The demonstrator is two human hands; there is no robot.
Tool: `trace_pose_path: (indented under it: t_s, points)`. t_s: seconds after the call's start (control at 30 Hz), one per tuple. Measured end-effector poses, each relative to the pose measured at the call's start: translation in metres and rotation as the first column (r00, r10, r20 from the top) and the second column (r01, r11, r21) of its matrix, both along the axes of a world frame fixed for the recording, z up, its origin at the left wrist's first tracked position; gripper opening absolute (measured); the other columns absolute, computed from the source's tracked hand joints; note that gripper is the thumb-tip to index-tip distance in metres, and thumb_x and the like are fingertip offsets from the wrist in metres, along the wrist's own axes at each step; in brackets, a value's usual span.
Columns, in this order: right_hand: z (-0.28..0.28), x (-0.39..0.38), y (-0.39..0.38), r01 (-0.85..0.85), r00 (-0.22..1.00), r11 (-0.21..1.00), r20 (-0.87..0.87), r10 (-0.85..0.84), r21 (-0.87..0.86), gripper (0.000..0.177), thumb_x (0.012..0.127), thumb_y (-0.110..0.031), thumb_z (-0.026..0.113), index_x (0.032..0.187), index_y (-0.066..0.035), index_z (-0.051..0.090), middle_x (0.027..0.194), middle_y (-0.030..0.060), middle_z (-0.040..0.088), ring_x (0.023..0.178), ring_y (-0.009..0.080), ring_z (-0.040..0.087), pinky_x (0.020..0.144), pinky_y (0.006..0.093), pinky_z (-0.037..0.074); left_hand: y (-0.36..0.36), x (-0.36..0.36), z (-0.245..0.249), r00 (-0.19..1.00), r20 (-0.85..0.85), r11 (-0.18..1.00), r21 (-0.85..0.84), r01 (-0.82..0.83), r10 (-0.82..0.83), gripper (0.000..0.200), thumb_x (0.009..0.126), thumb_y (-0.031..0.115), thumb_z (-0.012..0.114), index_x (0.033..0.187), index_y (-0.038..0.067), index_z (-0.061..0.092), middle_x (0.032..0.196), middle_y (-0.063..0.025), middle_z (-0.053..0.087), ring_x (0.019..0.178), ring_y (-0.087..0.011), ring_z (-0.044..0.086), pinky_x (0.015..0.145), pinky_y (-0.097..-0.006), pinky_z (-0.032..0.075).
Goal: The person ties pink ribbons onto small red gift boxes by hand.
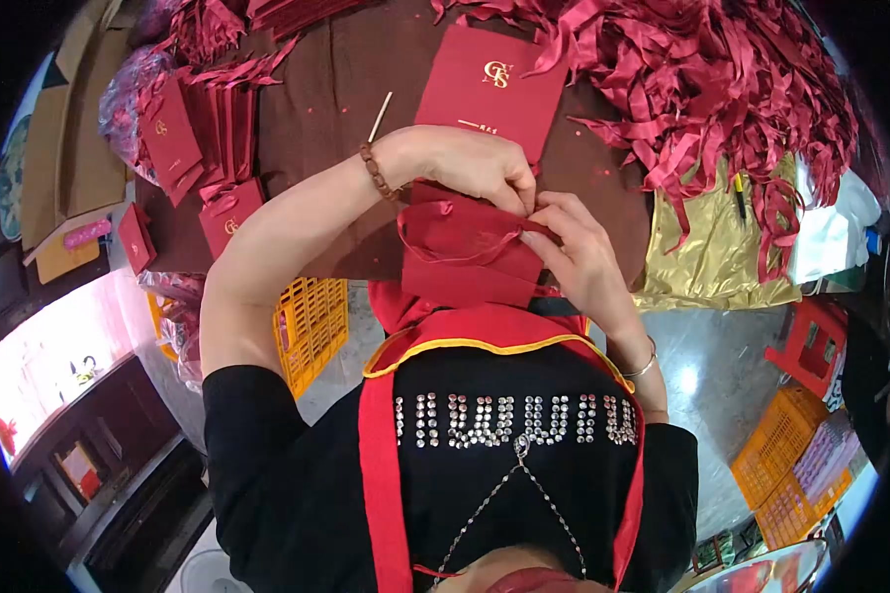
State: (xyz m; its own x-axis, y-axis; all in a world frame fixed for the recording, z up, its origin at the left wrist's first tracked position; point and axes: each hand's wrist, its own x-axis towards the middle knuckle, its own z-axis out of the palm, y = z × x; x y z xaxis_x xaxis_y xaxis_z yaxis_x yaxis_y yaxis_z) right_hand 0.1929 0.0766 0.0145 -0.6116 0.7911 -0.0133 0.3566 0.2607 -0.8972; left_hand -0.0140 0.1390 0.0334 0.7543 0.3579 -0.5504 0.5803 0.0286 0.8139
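Note:
A small red paper bag (470,267) with a red ribbon handle lies at the table's front edge, against the body. At its top right corner, my left hand (578,242) pinches the ribbon or bag edge between thumb and fingers. Just left of it, my right hand (470,170) is bent over the bag's top with its fingers closed at the same spot; what its fingertips hold is hidden. A thin pale stick (381,116) shows by the right wrist. Beyond the hands lies a flat red bag (491,89) with gold lettering.
Red ribbons (702,89) are heaped at the back right, beside gold plastic (702,247). Finished-looking red bags (222,128) stand at the left of the brown-covered table (316,119). Orange crates (311,331) are below, and a red stool (811,346) is at the right.

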Motion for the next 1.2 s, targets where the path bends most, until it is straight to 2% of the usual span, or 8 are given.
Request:
trace_pose_path:
  t_s: [0.07, 0.23, 0.47, 0.63, 0.77, 0.83, 0.97, 1.2]
  points:
    - [-0.003, 0.0, 0.001, -0.013, 1.0, 1.0, -0.025, 0.013, -0.004, 0.017, 0.083, -0.008, 0.062, 0.094, 0.004, 0.06, 0.105, 0.0153, 0.056, 0.089, 0.0263, 0.059, 0.069, 0.0313, 0.049, -0.003, -0.004, -0.005, 0.995, 0.103, 0.999, 0.044, -0.008, 0.004, 0.019, 0.085, 0.015, 0.057, 0.096, 0.0, 0.063, 0.076, -0.0032, 0.062, 0.072, -0.0084, 0.054, 0.067, -0.025, 0.043]
    - [-0.007, 0.003, 0.008, -0.084, 0.994, 0.99, -0.078, 0.075, -0.116, 0.016, 0.084, -0.009, 0.061, 0.093, 0.005, 0.059, 0.105, 0.0139, 0.056, 0.084, 0.0221, 0.059, 0.064, 0.0293, 0.05, -0.007, -0.011, -0.016, 0.965, 0.222, 0.986, -0.126, -0.111, 0.137, 0.016, 0.084, 0.014, 0.06, 0.092, 0.001, 0.064, 0.076, -0.0006, 0.061, 0.073, -0.0065, 0.053, 0.067, -0.0235, 0.042]
    - [-0.002, 0.002, 0.012, -0.122, 0.991, 0.988, -0.063, 0.117, -0.094, 0.018, 0.084, -0.01, 0.061, 0.094, 0.005, 0.06, 0.105, 0.0117, 0.055, 0.081, 0.0177, 0.059, 0.059, 0.0249, 0.048, -0.009, -0.008, -0.012, 0.978, 0.181, 0.993, -0.077, -0.089, 0.102, 0.016, 0.085, 0.015, 0.06, 0.09, 0.0, 0.062, 0.076, 0.0008, 0.06, 0.072, -0.0064, 0.052, 0.067, -0.0236, 0.042]
    - [-0.001, 0.006, 0.013, -0.184, 0.979, 0.966, -0.116, 0.165, -0.181, 0.025, 0.08, -0.011, 0.065, 0.098, 0.006, 0.058, 0.104, 0.0112, 0.055, 0.08, 0.0177, 0.058, 0.058, 0.0254, 0.046, -0.012, -0.003, -0.021, 0.947, 0.186, 0.962, -0.118, -0.245, 0.263, 0.015, 0.086, 0.015, 0.059, 0.086, 0.001, 0.061, 0.079, -0.001, 0.057, 0.077, -0.0082, 0.05, 0.07, -0.0246, 0.041]
    - [0.015, 0.002, 0.013, -0.169, 0.985, 0.937, -0.032, 0.167, -0.305, 0.031, 0.077, -0.013, 0.07, 0.098, 0.005, 0.058, 0.101, 0.0114, 0.056, 0.081, 0.0197, 0.058, 0.063, 0.0276, 0.047, -0.01, -0.004, -0.01, 0.962, 0.21, 0.984, 0.005, -0.178, 0.173, 0.011, 0.084, 0.012, 0.06, 0.087, 0.001, 0.061, 0.081, -0.0025, 0.056, 0.08, -0.011, 0.051, 0.072, -0.0259, 0.041]
    - [0.005, 0.0, 0.01, -0.152, 0.988, 0.986, -0.049, 0.149, -0.072, 0.033, 0.075, -0.016, 0.073, 0.097, 0.004, 0.059, 0.098, 0.0116, 0.057, 0.081, 0.0215, 0.059, 0.07, 0.0287, 0.047, -0.009, -0.01, -0.012, 0.952, 0.288, 0.989, 0.072, -0.128, 0.102, 0.009, 0.08, 0.006, 0.061, 0.087, 0.002, 0.062, 0.081, -0.0028, 0.054, 0.08, -0.0131, 0.05, 0.071, -0.0271, 0.041]
    - [0.001, -0.006, 0.003, -0.077, 0.997, 0.993, -0.001, 0.077, -0.085, 0.035, 0.073, -0.019, 0.074, 0.096, 0.003, 0.059, 0.094, 0.012, 0.058, 0.082, 0.0236, 0.059, 0.075, 0.0303, 0.046, -0.013, -0.009, -0.009, 0.954, 0.245, 0.985, -0.035, -0.167, 0.171, 0.009, 0.077, 0.003, 0.062, 0.086, 0.002, 0.063, 0.083, -0.0027, 0.052, 0.079, -0.0132, 0.049, 0.07, -0.027, 0.04]
    - [0.001, -0.011, -0.001, 0.016, 0.998, 1.0, 0.059, -0.015, -0.019, 0.032, 0.075, -0.02, 0.072, 0.092, 0.003, 0.059, 0.092, 0.0131, 0.059, 0.084, 0.0274, 0.06, 0.075, 0.0332, 0.047, -0.015, -0.007, -0.006, 0.967, 0.22, 0.962, 0.205, -0.178, 0.132, 0.01, 0.075, 0.004, 0.061, 0.084, 0.005, 0.065, 0.083, -0.0054, 0.052, 0.079, -0.0169, 0.052, 0.07, -0.0288, 0.041]
